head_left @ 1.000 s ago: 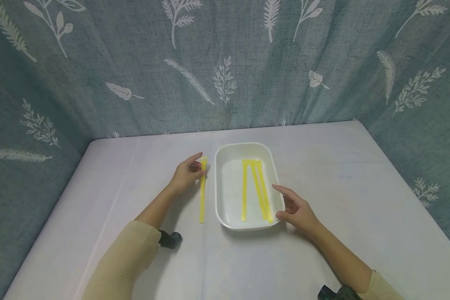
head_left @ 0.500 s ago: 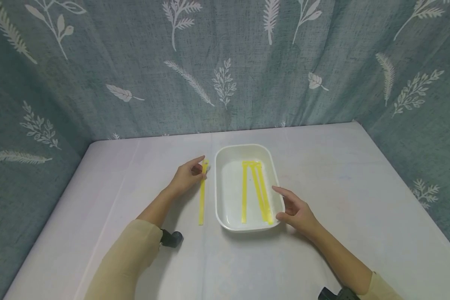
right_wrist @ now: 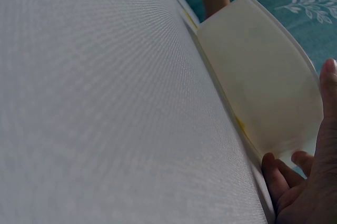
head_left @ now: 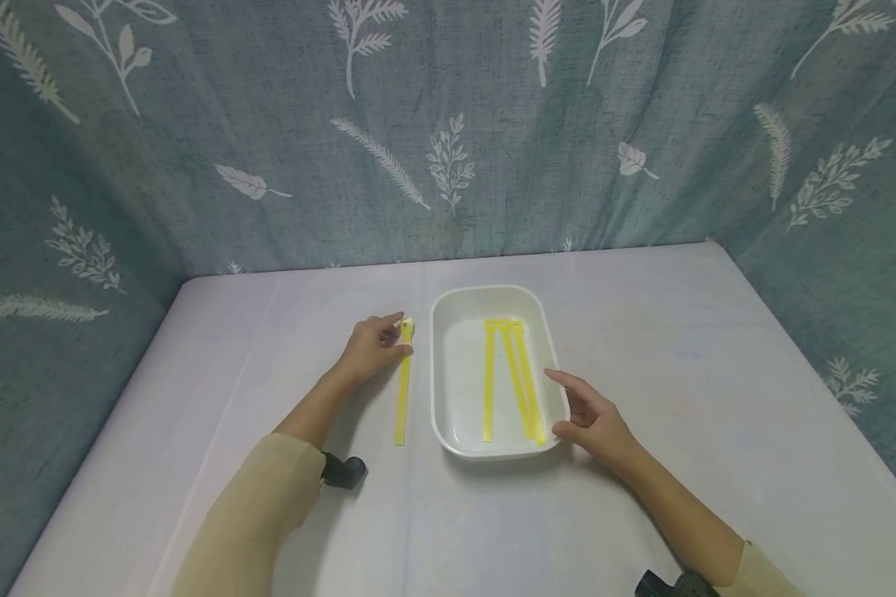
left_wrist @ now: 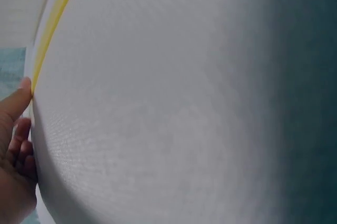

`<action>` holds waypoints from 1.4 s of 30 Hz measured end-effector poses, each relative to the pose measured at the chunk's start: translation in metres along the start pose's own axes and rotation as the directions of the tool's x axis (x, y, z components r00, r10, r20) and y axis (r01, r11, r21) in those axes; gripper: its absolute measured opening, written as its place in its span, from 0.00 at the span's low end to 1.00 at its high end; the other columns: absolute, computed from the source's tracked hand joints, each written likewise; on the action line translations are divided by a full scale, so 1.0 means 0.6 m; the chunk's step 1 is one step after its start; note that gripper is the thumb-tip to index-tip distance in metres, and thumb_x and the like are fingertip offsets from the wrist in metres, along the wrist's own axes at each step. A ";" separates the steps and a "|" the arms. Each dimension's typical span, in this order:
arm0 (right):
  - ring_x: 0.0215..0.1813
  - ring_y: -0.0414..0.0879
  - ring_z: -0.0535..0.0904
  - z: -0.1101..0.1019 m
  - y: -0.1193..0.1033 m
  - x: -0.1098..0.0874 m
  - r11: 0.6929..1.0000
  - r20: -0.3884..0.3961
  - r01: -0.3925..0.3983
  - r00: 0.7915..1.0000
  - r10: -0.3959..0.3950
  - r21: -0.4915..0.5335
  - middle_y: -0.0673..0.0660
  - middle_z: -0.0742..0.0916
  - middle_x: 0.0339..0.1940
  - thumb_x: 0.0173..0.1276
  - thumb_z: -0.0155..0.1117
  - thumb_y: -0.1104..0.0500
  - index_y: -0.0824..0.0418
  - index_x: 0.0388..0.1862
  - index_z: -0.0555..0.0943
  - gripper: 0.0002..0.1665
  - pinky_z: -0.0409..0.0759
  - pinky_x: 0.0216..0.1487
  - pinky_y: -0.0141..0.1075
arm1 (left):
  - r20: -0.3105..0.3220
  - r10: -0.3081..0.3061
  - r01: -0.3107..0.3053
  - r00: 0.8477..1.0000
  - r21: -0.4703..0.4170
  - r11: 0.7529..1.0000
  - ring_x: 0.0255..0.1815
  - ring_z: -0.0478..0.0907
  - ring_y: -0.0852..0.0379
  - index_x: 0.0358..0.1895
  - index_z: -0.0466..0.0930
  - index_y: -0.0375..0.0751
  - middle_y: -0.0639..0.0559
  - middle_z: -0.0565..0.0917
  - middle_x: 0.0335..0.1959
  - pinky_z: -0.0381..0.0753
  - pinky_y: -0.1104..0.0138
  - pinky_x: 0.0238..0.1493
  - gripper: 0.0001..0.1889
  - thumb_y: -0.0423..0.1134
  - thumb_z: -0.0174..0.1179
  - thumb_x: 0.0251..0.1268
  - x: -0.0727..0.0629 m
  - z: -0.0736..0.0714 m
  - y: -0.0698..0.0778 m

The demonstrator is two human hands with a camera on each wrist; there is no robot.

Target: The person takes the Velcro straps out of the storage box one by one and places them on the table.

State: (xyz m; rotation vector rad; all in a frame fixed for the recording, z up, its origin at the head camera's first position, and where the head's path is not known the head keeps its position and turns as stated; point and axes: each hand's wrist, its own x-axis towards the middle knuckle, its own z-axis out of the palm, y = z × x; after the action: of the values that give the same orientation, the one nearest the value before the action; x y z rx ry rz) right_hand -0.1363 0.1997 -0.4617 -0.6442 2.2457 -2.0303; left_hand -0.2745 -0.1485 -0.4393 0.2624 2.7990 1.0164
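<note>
A flat yellow strip lies lengthwise on the table, left of a white tray. My left hand holds the strip near its far end, the thumb across it and the forefinger at its tip; that end has a pale patch and a small dark spot. In the left wrist view the thumb tip meets the edge of the strip. My right hand touches the tray's right side near the front corner, thumb and forefinger spread apart at the rim. In the right wrist view its lower fingers are bent against the tray wall.
Several yellow strips lie inside the tray, two of them close together on the right. A white cloth covers the table. Behind and beside it hangs a blue-green leaf-patterned curtain.
The far end of the left strip has shifted slightly under my left fingers and now shows a pale patch. My right hand and the tray have stayed where they were.
</note>
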 end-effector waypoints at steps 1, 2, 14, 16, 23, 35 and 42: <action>0.60 0.37 0.75 0.000 0.000 0.000 1.000 0.000 0.002 1.000 -0.002 -0.001 0.72 0.66 0.69 0.60 0.68 0.63 0.64 0.69 0.63 0.39 0.81 0.48 0.31 | 0.008 -0.021 0.021 1.000 0.017 1.000 0.57 0.68 0.44 0.70 0.63 0.44 0.41 0.75 0.53 0.71 0.52 0.60 0.36 0.47 0.65 0.59 0.000 -0.001 0.001; 0.59 0.36 0.75 0.000 0.000 0.000 1.000 0.001 0.005 1.000 -0.005 0.000 0.72 0.66 0.69 0.60 0.68 0.63 0.65 0.69 0.63 0.39 0.81 0.48 0.31 | 0.018 -0.045 0.044 0.999 0.033 0.998 0.58 0.66 0.44 0.70 0.63 0.45 0.41 0.73 0.54 0.71 0.51 0.60 0.36 0.49 0.64 0.59 0.001 -0.001 0.002; 0.61 0.39 0.75 -0.001 -0.002 0.001 1.000 0.002 0.002 1.000 -0.002 -0.011 0.72 0.66 0.69 0.61 0.68 0.62 0.65 0.69 0.63 0.39 0.81 0.48 0.31 | 0.055 -0.133 0.129 0.990 0.077 0.989 0.60 0.60 0.43 0.71 0.60 0.45 0.39 0.66 0.60 0.68 0.48 0.62 0.37 0.53 0.61 0.61 0.003 -0.004 0.008; 0.61 0.41 0.75 -0.001 -0.004 0.002 1.000 0.000 0.002 1.000 -0.002 -0.016 0.72 0.67 0.68 0.61 0.68 0.62 0.64 0.69 0.63 0.39 0.81 0.49 0.32 | 0.052 -0.134 0.131 0.990 0.047 0.990 0.63 0.59 0.42 0.72 0.58 0.44 0.39 0.67 0.62 0.66 0.48 0.64 0.38 0.53 0.61 0.62 0.002 -0.008 0.008; 0.61 0.54 0.74 0.001 -0.005 0.002 1.000 0.002 -0.015 1.000 0.015 -0.018 0.72 0.67 0.69 0.61 0.67 0.62 0.64 0.69 0.63 0.39 0.81 0.48 0.32 | 0.055 -0.049 0.055 0.997 -0.112 0.992 0.65 0.63 0.40 0.74 0.52 0.40 0.37 0.69 0.62 0.65 0.49 0.65 0.40 0.47 0.62 0.63 0.007 -0.033 0.012; 0.63 0.55 0.72 0.004 -0.005 0.001 1.000 -0.009 -0.025 1.000 0.024 -0.017 0.70 0.66 0.70 0.61 0.67 0.63 0.64 0.69 0.63 0.39 0.81 0.49 0.32 | 0.218 0.088 -0.026 0.972 -0.272 0.962 0.61 0.70 0.42 0.70 0.62 0.42 0.36 0.70 0.63 0.70 0.51 0.61 0.34 0.38 0.63 0.61 0.026 -0.095 0.060; 0.57 0.39 0.77 0.003 -0.006 0.001 0.999 -0.005 -0.032 0.999 0.032 -0.009 0.72 0.67 0.69 0.61 0.66 0.65 0.64 0.69 0.63 0.38 0.81 0.47 0.32 | 0.343 0.132 -0.030 0.930 -0.285 0.958 0.61 0.71 0.47 0.67 0.68 0.45 0.38 0.70 0.65 0.68 0.53 0.64 0.30 0.41 0.63 0.59 0.024 -0.129 0.099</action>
State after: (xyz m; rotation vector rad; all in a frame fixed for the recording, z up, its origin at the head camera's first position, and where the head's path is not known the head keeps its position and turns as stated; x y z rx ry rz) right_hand -0.1355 0.1974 -0.4585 -0.6006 2.2545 -2.0106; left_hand -0.2972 -0.1486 -0.3436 0.4792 2.3058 1.2201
